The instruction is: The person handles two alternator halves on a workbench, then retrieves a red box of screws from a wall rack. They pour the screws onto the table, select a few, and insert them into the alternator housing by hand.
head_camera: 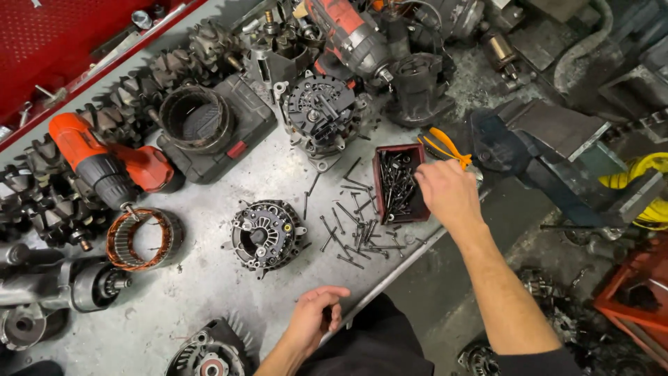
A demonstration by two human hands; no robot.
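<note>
The right hand (449,195) is reaching over the red box of screws (398,182), its fingers curled together at the box's right edge. The left hand (314,322), nearer the person than the box, is curling shut on something small I cannot make out. More screws (355,230) are lying left of the box on the tabletop (209,278). Next comes a careful pinch.

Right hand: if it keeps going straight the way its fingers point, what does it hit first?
The right hand points up-left over the red box of bolts. Going straight on, it would likely meet the bolts in that box first; the hand's height above it is unclear.
</note>
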